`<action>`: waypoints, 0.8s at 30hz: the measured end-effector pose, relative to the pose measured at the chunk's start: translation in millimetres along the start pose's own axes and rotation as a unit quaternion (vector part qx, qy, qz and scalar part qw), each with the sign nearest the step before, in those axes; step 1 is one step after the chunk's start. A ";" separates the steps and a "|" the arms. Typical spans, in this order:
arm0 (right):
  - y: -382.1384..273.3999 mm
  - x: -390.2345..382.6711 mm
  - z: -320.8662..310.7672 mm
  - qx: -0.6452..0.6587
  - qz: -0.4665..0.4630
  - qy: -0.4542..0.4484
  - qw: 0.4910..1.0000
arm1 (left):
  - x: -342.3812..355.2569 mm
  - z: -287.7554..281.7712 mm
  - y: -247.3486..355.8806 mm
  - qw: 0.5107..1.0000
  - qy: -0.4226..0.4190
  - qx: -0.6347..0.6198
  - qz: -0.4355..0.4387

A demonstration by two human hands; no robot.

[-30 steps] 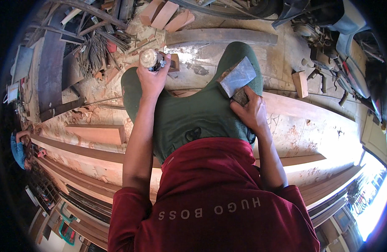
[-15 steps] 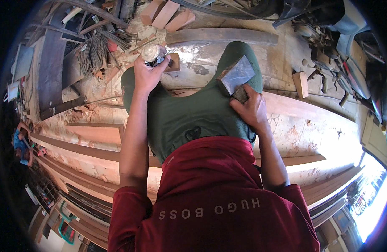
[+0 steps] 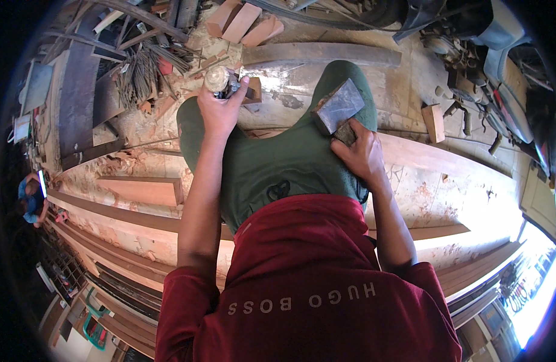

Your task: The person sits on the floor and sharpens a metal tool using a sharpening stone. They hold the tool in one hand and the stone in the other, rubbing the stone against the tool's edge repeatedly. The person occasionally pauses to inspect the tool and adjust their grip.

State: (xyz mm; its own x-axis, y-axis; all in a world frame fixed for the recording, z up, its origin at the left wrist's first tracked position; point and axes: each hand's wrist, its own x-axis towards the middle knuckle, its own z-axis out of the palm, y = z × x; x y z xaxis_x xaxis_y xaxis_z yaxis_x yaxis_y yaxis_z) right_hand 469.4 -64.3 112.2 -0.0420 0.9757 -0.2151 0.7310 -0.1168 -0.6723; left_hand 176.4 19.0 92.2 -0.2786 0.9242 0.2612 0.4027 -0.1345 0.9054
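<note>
Over my left thigh, my left hand [image 3: 220, 110] is closed around a tool with a pale, rough round end [image 3: 217, 78]. Dark metal pieces [image 3: 230, 88] show beside that end, between thumb and fingers; the rest is hidden in the grip. Just right of this hand is a small brown wooden block [image 3: 252, 90]. My right hand [image 3: 364, 154] rests by my right thigh, wrapped round the short dark handle of a mallet-like tool [image 3: 339, 107]. Its grey, block-shaped head lies on my green trouser leg.
A dark curved plank [image 3: 320, 54] lies ahead of my knees, with reddish wood blocks [image 3: 242, 23] beyond. Long boards [image 3: 115, 211] run behind me on both sides. Thin sticks [image 3: 139, 75] are heaped at far left; a wood wedge [image 3: 434, 122] stands at right. Another person [image 3: 31, 198] is at the left edge.
My left hand has shifted slightly right and turned a little, still gripping its tool. My right hand and the mallet-like tool have stayed put. A bright strip now shows beside the other person.
</note>
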 end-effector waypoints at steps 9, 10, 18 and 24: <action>-1.6 6.7 -1.2 -0.003 0.010 -0.031 0.999 | -5.1 2.1 -13.0 0.997 0.028 0.071 0.019; -2.2 7.4 -1.3 -0.003 0.010 -0.033 0.999 | -5.3 2.0 -15.0 0.997 0.031 0.072 0.016; 5.2 7.1 0.3 -0.002 -0.010 -0.008 1.000 | -6.0 6.0 -20.2 0.997 0.046 0.056 0.033; 2.6 6.8 -4.2 -0.008 0.010 -0.032 0.999 | -6.8 6.1 -23.2 0.997 0.040 0.064 0.024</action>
State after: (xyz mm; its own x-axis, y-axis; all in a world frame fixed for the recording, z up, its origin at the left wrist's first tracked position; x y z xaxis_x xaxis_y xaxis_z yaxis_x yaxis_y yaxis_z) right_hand 473.9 -57.2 111.9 -0.0701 0.9592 -0.2741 0.7425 -0.1333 -0.6564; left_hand 174.3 17.9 67.3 -0.3222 0.8859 0.3336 0.5246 -0.1263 0.8419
